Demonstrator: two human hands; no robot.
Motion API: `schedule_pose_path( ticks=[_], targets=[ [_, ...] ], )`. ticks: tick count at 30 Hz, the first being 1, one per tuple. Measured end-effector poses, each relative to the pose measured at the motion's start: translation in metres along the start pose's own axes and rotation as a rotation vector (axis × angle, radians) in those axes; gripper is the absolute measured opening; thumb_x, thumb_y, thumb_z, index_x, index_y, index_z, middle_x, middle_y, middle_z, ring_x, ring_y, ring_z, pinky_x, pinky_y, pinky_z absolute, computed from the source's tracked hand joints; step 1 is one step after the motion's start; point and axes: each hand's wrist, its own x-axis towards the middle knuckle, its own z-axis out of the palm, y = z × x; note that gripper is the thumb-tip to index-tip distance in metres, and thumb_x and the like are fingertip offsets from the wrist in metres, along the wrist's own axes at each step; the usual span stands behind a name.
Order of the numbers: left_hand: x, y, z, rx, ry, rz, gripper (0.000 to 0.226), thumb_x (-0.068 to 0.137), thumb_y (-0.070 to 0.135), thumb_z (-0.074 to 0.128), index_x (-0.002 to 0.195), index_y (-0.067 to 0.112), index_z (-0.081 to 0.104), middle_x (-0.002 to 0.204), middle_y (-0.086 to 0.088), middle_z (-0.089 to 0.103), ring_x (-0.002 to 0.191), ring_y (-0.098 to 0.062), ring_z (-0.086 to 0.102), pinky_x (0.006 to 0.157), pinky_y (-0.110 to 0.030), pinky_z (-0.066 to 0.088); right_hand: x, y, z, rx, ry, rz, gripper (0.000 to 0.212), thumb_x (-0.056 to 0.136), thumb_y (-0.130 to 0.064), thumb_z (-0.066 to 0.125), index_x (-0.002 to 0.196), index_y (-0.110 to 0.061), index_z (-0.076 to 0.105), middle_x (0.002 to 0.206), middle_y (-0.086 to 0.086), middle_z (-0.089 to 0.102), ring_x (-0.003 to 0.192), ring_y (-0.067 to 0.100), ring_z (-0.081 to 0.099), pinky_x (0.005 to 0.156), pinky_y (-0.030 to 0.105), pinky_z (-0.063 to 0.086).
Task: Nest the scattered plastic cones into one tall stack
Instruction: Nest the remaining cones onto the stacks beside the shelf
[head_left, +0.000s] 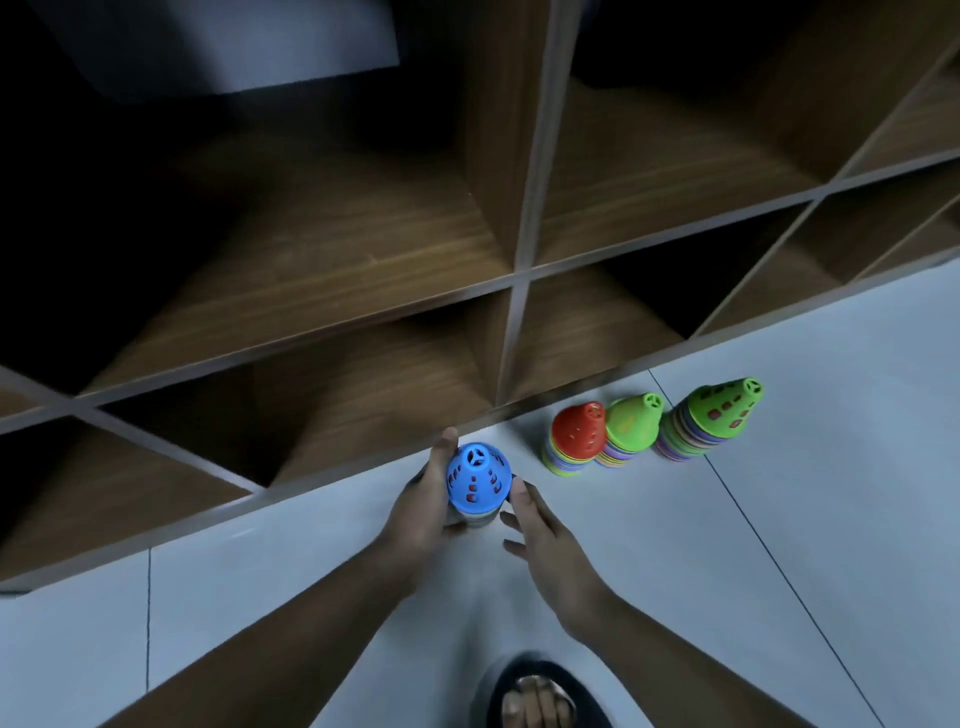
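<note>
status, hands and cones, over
Left hand grips blue-topped stack. Right hand open beside it. Red-topped stack, middle green-topped stack, far green-topped stack separate at right. No obstruction.

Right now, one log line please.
left hand grips blue-topped stack | right hand open beside it | red-topped stack, middle green-topped stack, end green-topped stack in a row | four stacks, not yet one

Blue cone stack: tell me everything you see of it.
The blue cone stack is upright over the floor beside the shelf. Its top looks plastic: a spoked hole at the tip, slots down the sides, paler rims beneath. The left hand grips its left side; the right hand, fingers straight, is at its right.
</note>
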Motion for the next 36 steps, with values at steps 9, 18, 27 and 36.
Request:
schedule_pose_path(
  ticks=[9, 18, 27, 36],
  targets=[
    [0.010, 0.032, 0.012, 0.146, 0.084, 0.163, 0.066, 0.061, 0.078, 0.076, 0.106, 0.030, 0.084, 0.114, 0.015, 0.080, 0.110, -0.008, 0.073, 0.109, -0.041, 0.053, 0.004, 0.009, -0.056, 0.024, 0.134, -0.024, 0.035, 0.105, -0.059, 0.050, 0.124, -0.038, 0.071, 0.128, -0.015, 0.070, 0.122, 0.005, 0.066, 0.109, 0.038, 0.054],
    [-0.031, 0.107, 0.030, 0.665, -0.057, 0.519, 0.010, 0.098, 0.039, 0.074, 0.102, 0.032, 0.080, 0.100, 0.014, 0.079, 0.104, -0.008, 0.072, 0.098, -0.036, 0.056, 0.018, 0.013, -0.093, -0.013, 0.342, -0.087, 0.014, 0.105, -0.050, 0.056, 0.108, -0.048, 0.070, 0.099, -0.021, 0.072, 0.110, 0.017, 0.067, 0.105, 0.052, 0.054],
    [-0.006, 0.118, 0.118, 1.409, -0.038, 0.713, 0.029, 0.091, 0.043, 0.077, 0.118, 0.037, 0.069, 0.116, 0.004, 0.071, 0.116, -0.022, 0.064, 0.095, -0.036, 0.056, 0.032, 0.023, -0.106, -0.028, 0.386, -0.085, 0.027, 0.098, -0.052, 0.060, 0.121, -0.040, 0.066, 0.122, -0.019, 0.070, 0.117, 0.012, 0.066, 0.108, 0.047, 0.052],
    [0.021, 0.118, 0.152, 1.724, 0.037, 0.674, 0.041, 0.093, 0.043, 0.080, 0.128, 0.024, 0.075, 0.126, -0.011, 0.069, 0.114, -0.035, 0.068, 0.096, -0.047, 0.060, 0.039, 0.019, -0.108, -0.107, 0.343, -0.067, 0.029, 0.106, -0.030, 0.059, 0.135, -0.030, 0.060, 0.129, -0.010, 0.066, 0.104, 0.005, 0.066, 0.078, 0.023, 0.049]
  ],
)
